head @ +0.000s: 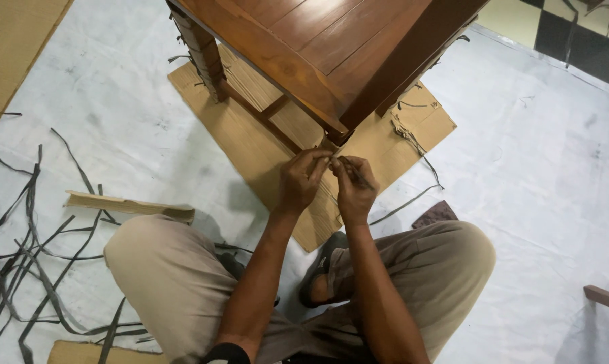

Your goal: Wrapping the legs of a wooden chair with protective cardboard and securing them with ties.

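Both hands [328, 180] at table corner [336, 133]

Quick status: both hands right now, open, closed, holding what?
Left hand: closed, fingers pinched at the brown wooden table's corner; held thing too small to tell.
Right hand: closed on a thin dark strip.

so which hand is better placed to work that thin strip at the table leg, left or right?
Right, probably. The right hand already pinches the thin dark strip just below the wooden table corner, while the left hand only meets it fingertip to fingertip, seemingly steadying.
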